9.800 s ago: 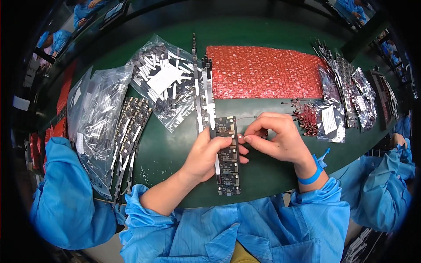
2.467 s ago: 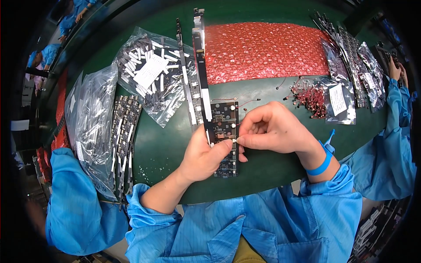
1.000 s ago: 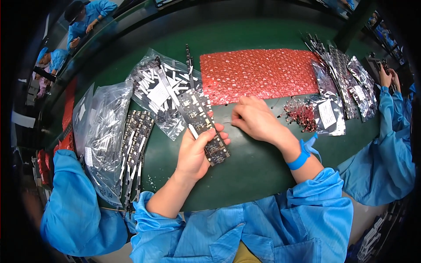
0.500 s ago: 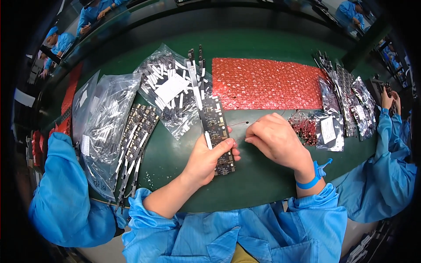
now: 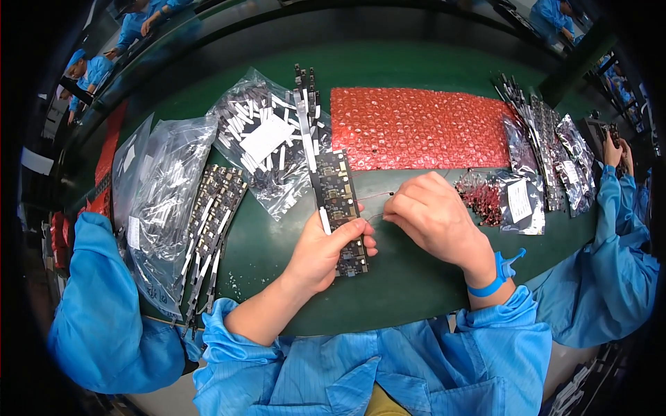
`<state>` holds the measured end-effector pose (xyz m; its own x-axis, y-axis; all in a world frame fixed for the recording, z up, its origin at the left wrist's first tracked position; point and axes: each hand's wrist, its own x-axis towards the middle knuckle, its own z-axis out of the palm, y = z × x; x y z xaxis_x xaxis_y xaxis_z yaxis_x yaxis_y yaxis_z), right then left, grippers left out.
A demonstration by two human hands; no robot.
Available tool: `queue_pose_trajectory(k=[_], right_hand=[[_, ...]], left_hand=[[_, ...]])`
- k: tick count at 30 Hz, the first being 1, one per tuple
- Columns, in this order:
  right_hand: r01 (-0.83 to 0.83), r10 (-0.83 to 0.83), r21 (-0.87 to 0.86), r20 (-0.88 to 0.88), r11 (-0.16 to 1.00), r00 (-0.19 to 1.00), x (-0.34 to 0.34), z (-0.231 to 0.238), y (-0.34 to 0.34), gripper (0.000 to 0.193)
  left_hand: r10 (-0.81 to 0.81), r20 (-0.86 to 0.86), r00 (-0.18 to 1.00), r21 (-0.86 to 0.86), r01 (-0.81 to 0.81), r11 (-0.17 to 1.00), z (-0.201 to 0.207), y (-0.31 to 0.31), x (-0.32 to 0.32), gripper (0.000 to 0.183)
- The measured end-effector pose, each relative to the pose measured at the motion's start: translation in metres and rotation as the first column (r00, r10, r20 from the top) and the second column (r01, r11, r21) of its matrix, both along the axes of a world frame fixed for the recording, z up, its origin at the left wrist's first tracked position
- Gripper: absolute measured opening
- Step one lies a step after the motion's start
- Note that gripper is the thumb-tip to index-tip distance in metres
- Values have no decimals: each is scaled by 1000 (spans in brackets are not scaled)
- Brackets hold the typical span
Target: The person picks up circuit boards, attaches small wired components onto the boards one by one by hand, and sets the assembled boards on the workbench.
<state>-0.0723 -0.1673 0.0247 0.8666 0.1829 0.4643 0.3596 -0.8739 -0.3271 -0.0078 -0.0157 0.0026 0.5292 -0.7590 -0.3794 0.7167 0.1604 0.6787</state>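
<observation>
My left hand (image 5: 322, 251) is closed around the lower part of a long black circuit board (image 5: 336, 182), its thumb on the face and fingertips past the right edge. Long flat strips, black with white patches (image 5: 305, 132), run up along the board's left side beyond its top. To the right of the board, my right hand (image 5: 437, 220) is closed in a pinch on a thin wire (image 5: 375, 216) that runs toward the left fingertips. Another thin reddish wire (image 5: 373, 198) extends from the board, with a small black end (image 5: 390, 194) near my right knuckles.
Behind lies red bubble wrap (image 5: 416, 128). At left are a bag of white-and-black strips (image 5: 267, 177), stacked circuit boards (image 5: 218, 194) and a clear plastic bag (image 5: 166, 187). To the right lie a red-wired heap of parts (image 5: 479, 201) and silvery bags (image 5: 524, 211). Co-workers sit either side.
The view has shifted a little, so the board and table items sit slightly further left. Both hands keep their holds; the right hand has turned slightly near the wire.
</observation>
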Motion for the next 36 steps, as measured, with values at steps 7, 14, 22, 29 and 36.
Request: queue_pose_trajectory(k=[7, 14, 22, 29, 36], right_hand=[[-49, 88, 289, -121, 956, 989, 3, -3, 2, 13], [-84, 126, 323, -112, 943, 986, 2, -5, 5, 9], [-31, 58, 316, -77, 948, 995, -1, 1, 6, 9], [64, -37, 221, -124, 973, 992, -5, 7, 8, 12], [72, -71, 22, -48, 997, 996, -8, 10, 5, 13]], left_hand=[[-5, 40, 999, 29, 4, 1000, 0, 1, 0, 21], [-14, 211, 977, 31, 8, 999, 1, 1, -2, 20], [-83, -57, 995, -54, 80, 995, 7, 2, 1, 19], [-116, -62, 991, -69, 112, 991, 1, 1, 1, 22], [-104, -52, 993, 80, 108, 991, 7, -3, -1, 22]])
